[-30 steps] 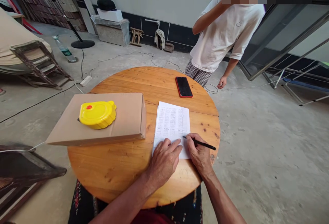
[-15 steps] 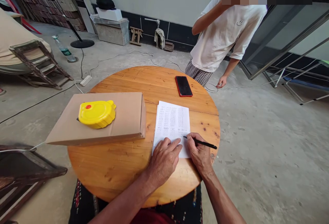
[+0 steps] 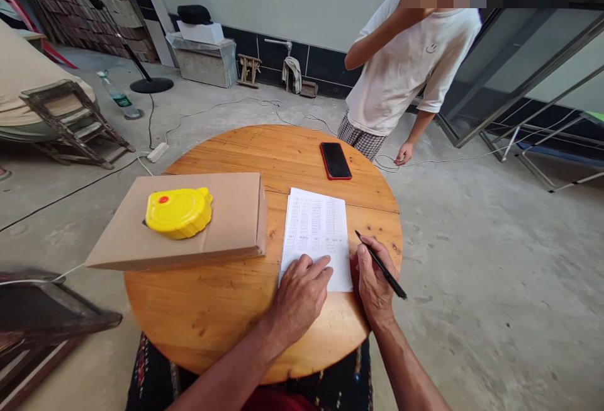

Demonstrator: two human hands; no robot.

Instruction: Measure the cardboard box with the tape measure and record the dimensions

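Note:
White sheets of paper (image 3: 315, 222) with columns of handwriting lie on a round wooden table (image 3: 198, 329). My left hand (image 3: 304, 291) rests on the lower left of the paper, fingers stretched out and holding nothing. Just off the paper's right edge, my right hand (image 3: 377, 282) grips a black pen (image 3: 384, 269) between thumb and fingers. The pen's tip points up and left, raised away from the writing.
To the left is a cardboard box (image 3: 236, 209) with a yellow tape measure (image 3: 182, 213) on top. A phone in a red case (image 3: 336, 160) lies near the table's far edge. Beyond it stands a person in a white shirt (image 3: 391, 77). Cables run across the floor.
My right hand has moved right, off the paper, taking the pen away from the written columns and turning it more upright. My left hand stays on the paper.

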